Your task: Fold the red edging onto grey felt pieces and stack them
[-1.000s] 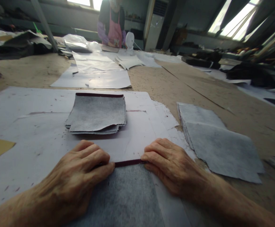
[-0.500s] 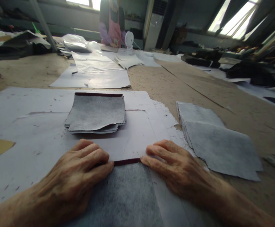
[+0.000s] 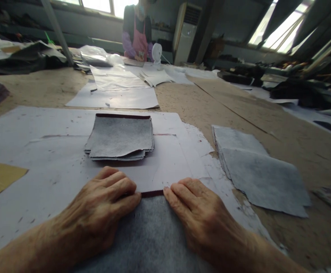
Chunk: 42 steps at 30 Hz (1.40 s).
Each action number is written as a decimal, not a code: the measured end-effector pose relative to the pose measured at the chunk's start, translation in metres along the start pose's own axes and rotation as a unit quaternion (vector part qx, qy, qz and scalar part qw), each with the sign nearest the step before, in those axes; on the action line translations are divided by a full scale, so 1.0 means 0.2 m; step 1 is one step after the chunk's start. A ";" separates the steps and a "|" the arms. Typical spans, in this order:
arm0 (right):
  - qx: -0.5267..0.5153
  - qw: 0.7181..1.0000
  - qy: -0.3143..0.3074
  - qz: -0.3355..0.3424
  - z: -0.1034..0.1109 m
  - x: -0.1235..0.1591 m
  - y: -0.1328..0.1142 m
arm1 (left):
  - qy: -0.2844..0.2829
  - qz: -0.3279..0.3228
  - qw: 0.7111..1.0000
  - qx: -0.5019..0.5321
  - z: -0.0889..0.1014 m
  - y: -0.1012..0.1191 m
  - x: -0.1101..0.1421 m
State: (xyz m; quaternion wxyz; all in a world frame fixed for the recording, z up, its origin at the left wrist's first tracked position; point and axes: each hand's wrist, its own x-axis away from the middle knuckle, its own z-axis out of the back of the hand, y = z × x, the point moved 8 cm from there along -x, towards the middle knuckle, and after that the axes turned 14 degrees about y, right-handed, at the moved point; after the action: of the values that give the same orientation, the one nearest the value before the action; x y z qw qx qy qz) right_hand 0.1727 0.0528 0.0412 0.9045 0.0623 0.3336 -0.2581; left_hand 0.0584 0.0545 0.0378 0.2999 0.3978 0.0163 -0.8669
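A grey, felt-like fabric piece [image 3: 154, 231] lies in front of me, its far edge turned over into a narrow dark maroon strip [image 3: 152, 193]. My left hand [image 3: 105, 204] is closed on the left part of that strip, thumb and curled fingers pressed together. At the strip's right end, my right hand [image 3: 199, 208] is closed with its fingertips pressing on the edge. Both palms cover the sides of the piece. Just beyond my hands sits a stack of similar grey pieces [image 3: 121, 136], its top one showing a maroon far edge.
White paper [image 3: 54, 159] lies under the work, with a torn right edge. More grey pieces [image 3: 262, 170] are stacked to the right, and a tan sheet [image 3: 3, 180] lies left. Farther back are white sheets [image 3: 114, 96], a small white fan [image 3: 157, 52] and a person in a pink apron [image 3: 139, 38].
My right hand has shifted left along the maroon strip, closer to my left hand, so less of the strip shows. The view has moved slightly.
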 end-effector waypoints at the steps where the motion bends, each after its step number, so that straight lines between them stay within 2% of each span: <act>1: 0.010 1.000 -0.005 0.005 -0.01 0.00 -0.01 | 0.002 0.001 1.000 0.000 0.00 0.00 0.00; 9: 0.068 0.997 0.017 0.038 -0.01 0.01 -0.04 | -0.009 0.048 0.998 0.029 0.05 -0.08 0.03; 14: 0.070 0.995 0.066 -0.006 0.01 0.03 0.00 | -0.008 0.103 0.994 0.023 0.11 -0.14 0.09; 20: 0.015 0.998 0.058 -0.009 0.01 0.05 0.01 | 0.030 0.104 0.993 0.047 0.15 -0.14 0.11; 25: -0.011 0.998 0.041 -0.042 0.03 0.04 0.03 | 0.046 0.091 0.993 0.053 0.16 -0.14 0.11; 28: -0.029 0.994 -0.001 -0.103 0.03 0.00 0.08 | 0.026 0.078 0.994 0.075 0.16 -0.12 0.11; 31: -0.069 0.976 -0.026 -0.207 0.01 -0.01 0.18 | 0.009 0.064 0.995 0.070 0.15 -0.11 0.12; 34: -0.077 0.945 0.011 -0.317 0.02 0.03 0.31 | 0.002 0.048 0.998 0.046 0.15 -0.09 0.13; 36: -0.027 0.938 0.058 -0.341 0.05 0.05 0.35 | 0.000 0.044 0.998 0.039 0.15 -0.08 0.13; 37: 0.010 0.943 0.088 -0.322 0.07 0.04 0.34 | -0.003 0.045 0.998 0.037 0.15 -0.08 0.12; 39: 0.057 0.963 0.128 -0.230 0.10 -0.03 0.23 | -0.007 0.044 0.998 0.032 0.14 -0.08 0.12; 42: 0.009 0.991 0.109 -0.076 0.01 -0.14 -0.02 | -0.006 0.033 0.999 0.020 0.14 -0.07 0.12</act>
State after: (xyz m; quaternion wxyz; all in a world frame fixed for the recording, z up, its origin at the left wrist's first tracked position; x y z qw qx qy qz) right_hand 0.1534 0.0610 0.0613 0.8400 0.0723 0.4314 -0.3210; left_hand 0.0202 0.0471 0.0369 0.3208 0.3985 -0.0162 -0.8591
